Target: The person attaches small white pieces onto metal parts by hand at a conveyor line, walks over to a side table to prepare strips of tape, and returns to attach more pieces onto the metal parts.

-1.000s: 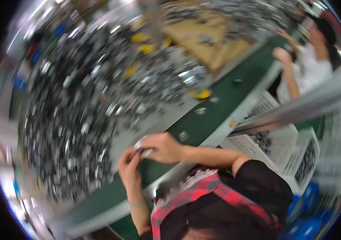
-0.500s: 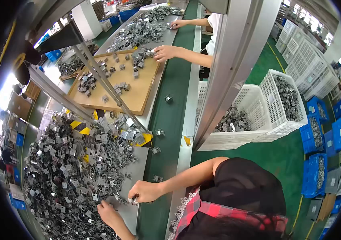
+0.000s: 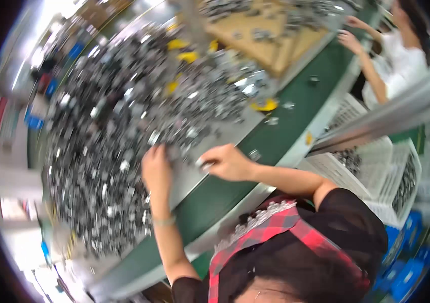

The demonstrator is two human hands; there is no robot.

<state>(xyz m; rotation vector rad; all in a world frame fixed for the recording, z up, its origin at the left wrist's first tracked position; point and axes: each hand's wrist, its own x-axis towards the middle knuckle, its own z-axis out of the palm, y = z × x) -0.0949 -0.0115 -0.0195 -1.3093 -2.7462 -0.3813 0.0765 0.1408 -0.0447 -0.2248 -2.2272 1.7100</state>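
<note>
Small metal pieces (image 3: 98, 161) are lying in a broad, loose pile on the table (image 3: 235, 132), covering most of it and thinning to bare surface near the belt-side edge. Left hand (image 3: 157, 169) is sitting at the pile's border, fingertips among the pieces; can't tell if it's gripping any, blur and angle are hiding that. Right hand (image 3: 230, 162) is hanging over the table's belt-side edge, fingers pinched narrow, holding a small piece (image 3: 204, 164) too blurred to identify. Green conveyor belt (image 3: 202, 202) is running along that edge, carrying a few loose pieces, one just beside the right wrist. Tan board (image 3: 242, 38) is lying beyond the pile, more pieces on it. Co-worker in white (image 3: 401, 60) is standing across the belt, both hands near its far end. White crates (image 3: 321, 169) are standing behind the belt, holding metal pieces; blue bins (image 3: 407, 278) are sitting nearby.
</note>
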